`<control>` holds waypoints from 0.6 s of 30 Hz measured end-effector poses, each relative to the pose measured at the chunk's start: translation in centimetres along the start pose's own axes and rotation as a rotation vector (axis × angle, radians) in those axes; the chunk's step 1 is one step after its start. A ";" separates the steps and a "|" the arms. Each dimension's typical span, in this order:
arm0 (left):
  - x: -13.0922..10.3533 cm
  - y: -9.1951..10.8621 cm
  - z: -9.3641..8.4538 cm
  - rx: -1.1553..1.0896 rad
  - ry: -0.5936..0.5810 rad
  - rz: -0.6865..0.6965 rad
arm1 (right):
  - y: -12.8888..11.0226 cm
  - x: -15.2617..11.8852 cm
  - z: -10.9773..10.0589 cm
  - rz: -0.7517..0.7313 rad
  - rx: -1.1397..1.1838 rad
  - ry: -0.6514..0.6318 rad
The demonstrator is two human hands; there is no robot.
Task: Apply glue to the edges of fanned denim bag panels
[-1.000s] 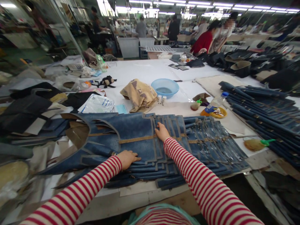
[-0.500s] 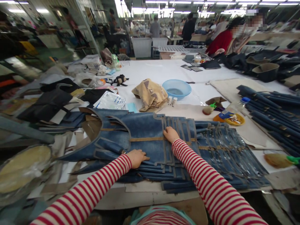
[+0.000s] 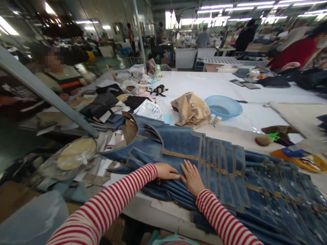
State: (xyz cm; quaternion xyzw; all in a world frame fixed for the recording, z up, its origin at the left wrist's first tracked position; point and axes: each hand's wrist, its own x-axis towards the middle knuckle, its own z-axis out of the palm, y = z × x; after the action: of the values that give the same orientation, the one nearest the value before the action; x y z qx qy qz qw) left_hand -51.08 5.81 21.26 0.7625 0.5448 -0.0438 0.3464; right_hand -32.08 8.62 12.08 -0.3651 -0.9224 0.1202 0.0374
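We have both hands on the blue pieces, which lie overlapped in a long row across the near side of the tabletop (image 3: 176, 81). Our left hand (image 3: 166, 170) rests palm down on the near part of the blue pieces (image 3: 180, 140), fingers stretched out close together and pointing right. Our right hand (image 3: 192, 177) lies flat beside it, fingers spread and pointing away from us. The fingertips of the left come right up to the right hand's thumb side; we cannot tell whether they touch.

The pieces have grey edging, and a brown strip runs along the row. Towards the right end we see a glossy, clear covering over them.

Beyond the row, we have a tan patterned cloth (image 3: 190, 108), with a blue basin (image 3: 221, 101) just to its right and a clear packet (image 3: 149, 109) to its left. Further right are a green-tipped bottle (image 3: 263, 140) and an orange tray (image 3: 322, 162). To our left, a metal post (image 3: 51, 90) slants down, and behind it a co-worker (image 3: 67, 80) sits near dark bags (image 3: 102, 106).
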 end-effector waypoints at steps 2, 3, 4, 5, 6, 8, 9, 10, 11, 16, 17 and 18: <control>-1.4 -2.6 -1.3 -0.001 0.144 -0.088 | 0.3 0.2 0.1 -0.005 -0.012 -0.011; -2.5 -4.3 -1.9 0.008 0.235 -0.158 | 0.4 0.3 -0.1 -0.003 -0.017 -0.015; -3.8 -6.1 -2.3 0.020 0.329 -0.244 | 0.5 0.3 -0.2 0.000 -0.023 -0.019; -5.2 -7.9 -2.6 0.033 0.412 -0.338 | 0.5 0.4 -0.3 0.005 -0.028 -0.021; -6.8 -9.7 -2.5 0.043 0.474 -0.429 | 0.5 0.4 -0.4 0.008 -0.032 -0.023; -10.0 -12.5 -1.4 0.063 0.531 -0.570 | 0.5 0.4 -0.3 0.010 -0.034 -0.025; -11.5 -13.5 -0.4 0.066 0.524 -0.606 | 0.5 0.4 -0.2 0.009 -0.034 -0.026; -12.7 -14.0 0.7 0.062 0.504 -0.624 | 0.5 0.3 0.0 0.007 -0.034 -0.027; -13.6 -14.3 2.0 0.062 0.471 -0.631 | 0.6 0.3 0.1 0.004 -0.033 -0.028; -13.8 -12.2 6.2 0.281 0.334 -0.585 | 0.7 0.3 0.1 -0.005 -0.037 -0.033; -13.2 -11.7 6.3 0.324 0.336 -0.560 | 0.6 0.3 0.0 -0.005 -0.039 -0.035; -12.6 -11.3 6.1 0.343 0.344 -0.536 | 0.6 0.3 -0.1 -0.006 -0.040 -0.038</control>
State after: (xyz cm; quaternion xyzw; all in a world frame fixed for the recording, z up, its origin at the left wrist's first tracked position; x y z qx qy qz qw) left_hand -63.99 -5.91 16.82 0.6356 0.7605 -0.0948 0.0927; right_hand -31.88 9.26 12.00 -0.3606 -0.9263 0.1085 0.0129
